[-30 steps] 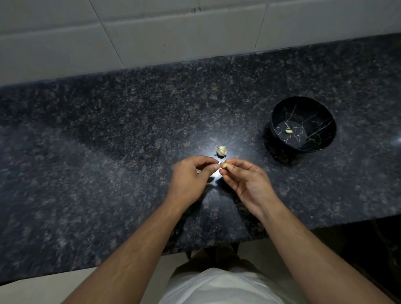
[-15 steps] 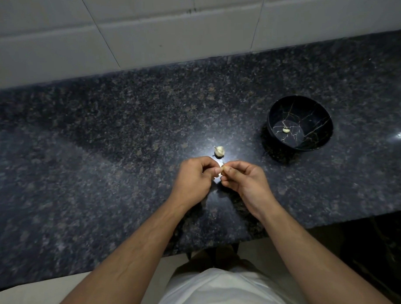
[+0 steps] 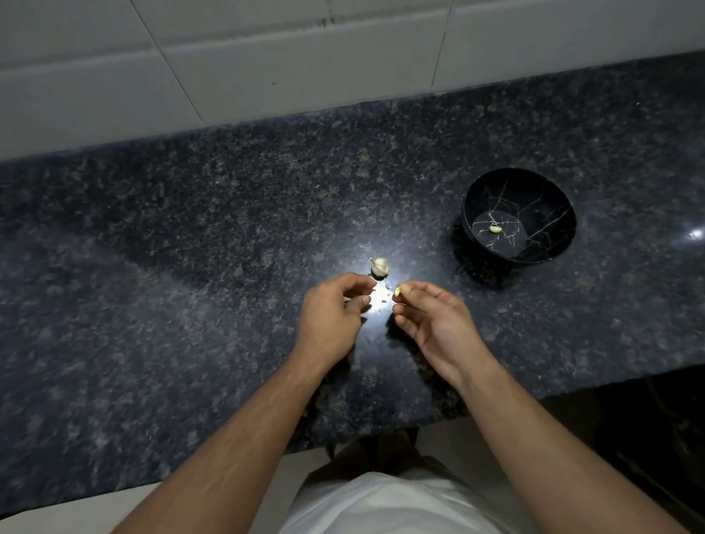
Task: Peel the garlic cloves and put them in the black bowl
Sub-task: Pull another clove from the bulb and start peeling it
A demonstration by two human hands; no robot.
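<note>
My right hand [image 3: 435, 324] pinches a pale garlic clove [image 3: 398, 290] between thumb and forefinger, just above the dark granite counter [image 3: 183, 272]. My left hand [image 3: 330, 319] hovers a short gap to its left, fingers loosely curled, and I cannot tell whether it holds a scrap of skin. A small garlic bulb piece [image 3: 379, 266] sits on the counter just beyond both hands. The black bowl [image 3: 549, 220] with pale veining stands to the right, and one peeled clove [image 3: 495, 228] lies in its bottom.
Tiny flecks of garlic skin [image 3: 384, 297] lie in the bright reflection between my hands. A white tiled wall [image 3: 295, 61] runs along the back of the counter. The counter's front edge passes beneath my forearms, with a dark drop at the lower right.
My hands were joined at the clove; now they have drawn apart, the right keeping the clove and the left moving slightly left.
</note>
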